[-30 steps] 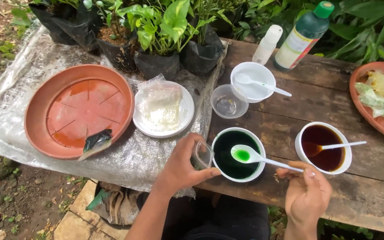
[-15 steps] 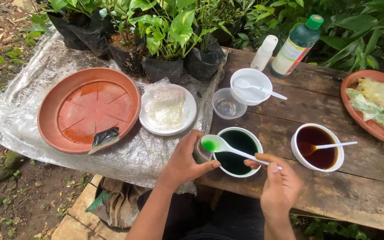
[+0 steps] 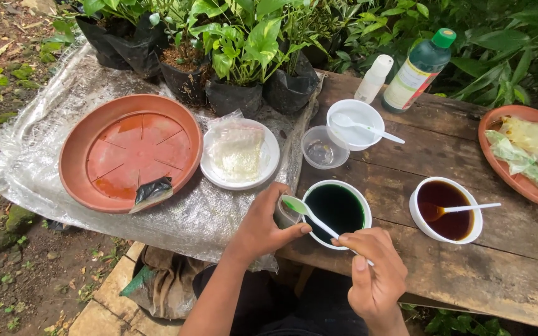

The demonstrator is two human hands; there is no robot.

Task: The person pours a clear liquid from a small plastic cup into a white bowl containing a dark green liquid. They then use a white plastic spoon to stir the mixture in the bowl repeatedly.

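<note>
My left hand [image 3: 263, 225] grips a small clear cup [image 3: 286, 214] at the left of a white bowl of dark green liquid [image 3: 336, 208]. My right hand [image 3: 373, 269] holds the handle of a white plastic spoon [image 3: 306, 213]. The spoon's bowl carries green liquid and hovers over the small cup's mouth. Both hands are at the near edge of the wooden table [image 3: 468, 280].
A white bowl of brown liquid with a spoon [image 3: 446, 210] stands to the right. Behind are an empty white bowl with a spoon [image 3: 360, 117], a clear cup [image 3: 323, 147], two bottles [image 3: 420, 68], a plate with a packet [image 3: 239, 154], a terracotta saucer [image 3: 130, 151], potted plants [image 3: 235, 68] and a tray of packets [image 3: 527, 152].
My right hand lifted the spoon out of the green bowl and carried it left to the small cup that my left hand holds.
</note>
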